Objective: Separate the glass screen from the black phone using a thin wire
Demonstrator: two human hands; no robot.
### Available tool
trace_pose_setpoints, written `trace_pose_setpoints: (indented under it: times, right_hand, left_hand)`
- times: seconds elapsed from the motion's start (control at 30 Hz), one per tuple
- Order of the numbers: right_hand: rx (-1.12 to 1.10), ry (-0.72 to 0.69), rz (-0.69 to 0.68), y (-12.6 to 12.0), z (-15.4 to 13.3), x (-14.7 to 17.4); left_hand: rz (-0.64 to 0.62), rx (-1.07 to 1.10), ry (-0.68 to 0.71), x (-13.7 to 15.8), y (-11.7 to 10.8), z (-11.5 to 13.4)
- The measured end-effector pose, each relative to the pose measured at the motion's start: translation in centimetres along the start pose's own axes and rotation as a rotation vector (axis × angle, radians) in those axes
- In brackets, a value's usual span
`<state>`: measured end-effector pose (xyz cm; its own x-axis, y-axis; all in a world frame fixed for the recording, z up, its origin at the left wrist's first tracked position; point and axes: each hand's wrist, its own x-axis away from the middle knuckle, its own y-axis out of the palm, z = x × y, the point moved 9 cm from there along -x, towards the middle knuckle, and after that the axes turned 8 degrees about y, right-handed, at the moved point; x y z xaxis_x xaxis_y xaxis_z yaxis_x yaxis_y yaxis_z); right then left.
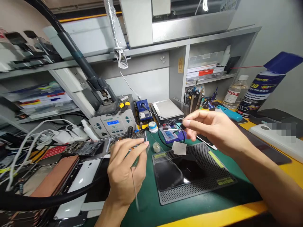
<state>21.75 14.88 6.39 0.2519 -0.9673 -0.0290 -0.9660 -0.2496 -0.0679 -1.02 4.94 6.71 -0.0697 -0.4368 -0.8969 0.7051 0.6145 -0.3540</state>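
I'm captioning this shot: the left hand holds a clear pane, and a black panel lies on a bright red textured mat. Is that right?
Not quite: the textured mat is grey, as the head view shows. The left hand does hold a clear pane, and the black panel lies on that mat.

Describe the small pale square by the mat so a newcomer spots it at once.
On the green work surface, find the grey perforated mat. A small pale square overlaps that mat's far edge, just beyond the glossy black panel. Its four corners and matte off-white face set it apart from the round jar to its left.
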Motion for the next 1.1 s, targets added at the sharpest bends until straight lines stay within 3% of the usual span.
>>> trace_pose_setpoints:
  times: [0.07,0.27,0.5,1.1]
  right_hand:
    - [0.005,-0.003,0.018,-0.1,-0.2,0.1]
    - [-0.012,0.005,0.032,-0.3,0.2,0.0]
    - [-0.039,0.028,0.014,-0.7,1.4,-0.4]
    - [-0.079,-0.034,-0.068,1.8,1.6,-0.3]
  left_hand:
    - [0.055,0.336,-0.453,1.3,0.6,-3.6]
    - [0.021,0.600,-0.761,2.7,2.3,-4.6]
    - [0.027,0.788,-0.868,3.4,3.4,-4.4]
    - [-0.059,0.899,-0.940,3.8,4.6,-3.8]
